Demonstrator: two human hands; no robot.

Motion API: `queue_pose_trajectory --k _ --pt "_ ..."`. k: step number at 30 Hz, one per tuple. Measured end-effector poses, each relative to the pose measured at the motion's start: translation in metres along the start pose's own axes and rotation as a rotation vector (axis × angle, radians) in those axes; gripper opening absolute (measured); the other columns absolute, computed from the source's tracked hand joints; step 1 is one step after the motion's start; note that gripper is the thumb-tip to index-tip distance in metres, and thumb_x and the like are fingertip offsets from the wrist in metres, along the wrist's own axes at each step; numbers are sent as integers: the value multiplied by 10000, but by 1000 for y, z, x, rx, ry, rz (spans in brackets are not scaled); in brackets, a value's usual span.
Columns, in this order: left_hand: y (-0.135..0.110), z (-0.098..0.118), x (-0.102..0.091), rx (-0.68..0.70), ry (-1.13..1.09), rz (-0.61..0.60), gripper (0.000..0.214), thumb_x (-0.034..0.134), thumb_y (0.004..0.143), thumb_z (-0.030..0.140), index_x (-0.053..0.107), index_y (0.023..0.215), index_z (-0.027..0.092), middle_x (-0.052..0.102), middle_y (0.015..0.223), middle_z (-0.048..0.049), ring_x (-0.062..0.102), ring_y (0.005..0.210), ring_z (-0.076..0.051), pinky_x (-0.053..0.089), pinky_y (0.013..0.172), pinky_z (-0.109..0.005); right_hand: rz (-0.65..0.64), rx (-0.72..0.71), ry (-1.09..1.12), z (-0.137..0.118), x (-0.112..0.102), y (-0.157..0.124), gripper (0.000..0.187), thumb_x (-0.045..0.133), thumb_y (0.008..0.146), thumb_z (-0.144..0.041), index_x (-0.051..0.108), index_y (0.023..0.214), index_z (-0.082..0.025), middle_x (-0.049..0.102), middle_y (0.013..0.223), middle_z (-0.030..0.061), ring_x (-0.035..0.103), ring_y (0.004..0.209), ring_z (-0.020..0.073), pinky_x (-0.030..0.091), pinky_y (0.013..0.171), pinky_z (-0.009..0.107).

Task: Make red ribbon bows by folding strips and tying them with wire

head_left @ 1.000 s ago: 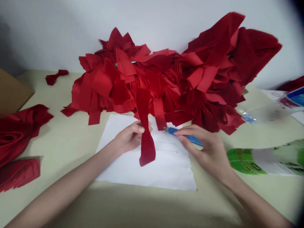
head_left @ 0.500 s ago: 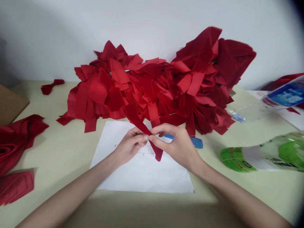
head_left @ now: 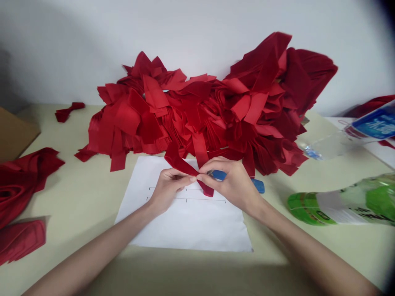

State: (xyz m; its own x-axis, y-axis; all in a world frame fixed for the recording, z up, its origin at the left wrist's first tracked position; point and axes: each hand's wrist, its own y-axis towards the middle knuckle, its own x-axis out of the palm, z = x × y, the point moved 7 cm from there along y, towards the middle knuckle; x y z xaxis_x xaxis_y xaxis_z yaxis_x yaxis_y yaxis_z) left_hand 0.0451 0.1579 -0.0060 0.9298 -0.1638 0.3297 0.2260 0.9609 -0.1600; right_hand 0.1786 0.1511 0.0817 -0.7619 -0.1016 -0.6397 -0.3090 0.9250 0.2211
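Note:
A red velvet ribbon strip is pinched at its middle between both hands, its two ends sticking out to the far left and the near right. My left hand grips it with thumb and fingers from the left. From the right, my right hand pinches it at the same spot, fingertips nearly touching the left ones. Below lies a white paper sheet with thin ruled lines and small tick marks. A blue-handled tool lies partly hidden behind my right hand; its kind I cannot make out.
A large heap of red ribbon strips fills the back against the wall. More red fabric lies at the left, near a cardboard box. A tied red bow sits behind. On the right are a green-labelled bottle and a clear plastic bag.
The ribbon's far end has bent over and its near end has drawn up closer to my fingers. Both hands stay together over the paper, and more of the blue tool shows.

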Motion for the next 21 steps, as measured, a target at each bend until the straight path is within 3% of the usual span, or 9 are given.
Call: queue_pose_trajectory --k 6,12,18,21 --pt "-6 10 2 39 104 49 102 763 638 244 703 590 177 528 478 44 323 451 -50 222 427 -218 -7 -126 -28 -10 -2 0 71 610 786 -159 645 730 -186 640 738 -2 543 702 128 436 674 275" --pt "-23 19 6 106 103 50 50 770 614 194 726 638 193 653 601 10 493 547 -98 369 520 -239 46 -239 -184 -28 -3 -6 72 585 745 -127 586 697 -181 612 700 -8 519 692 139 402 715 309" --pt "-26 23 13 81 -97 77 146 770 625 212 660 536 178 485 433 61 329 447 -51 253 455 -220 129 -272 -276 -42 -7 -15 69 565 781 -154 566 715 -172 611 727 14 520 719 159 386 693 320" --pt "-18 27 19 65 -196 40 128 769 614 182 661 550 158 455 426 60 326 459 -50 248 471 -222 177 -253 -257 -47 -15 -16 73 555 826 -181 585 761 -169 617 745 24 533 749 166 410 708 319"
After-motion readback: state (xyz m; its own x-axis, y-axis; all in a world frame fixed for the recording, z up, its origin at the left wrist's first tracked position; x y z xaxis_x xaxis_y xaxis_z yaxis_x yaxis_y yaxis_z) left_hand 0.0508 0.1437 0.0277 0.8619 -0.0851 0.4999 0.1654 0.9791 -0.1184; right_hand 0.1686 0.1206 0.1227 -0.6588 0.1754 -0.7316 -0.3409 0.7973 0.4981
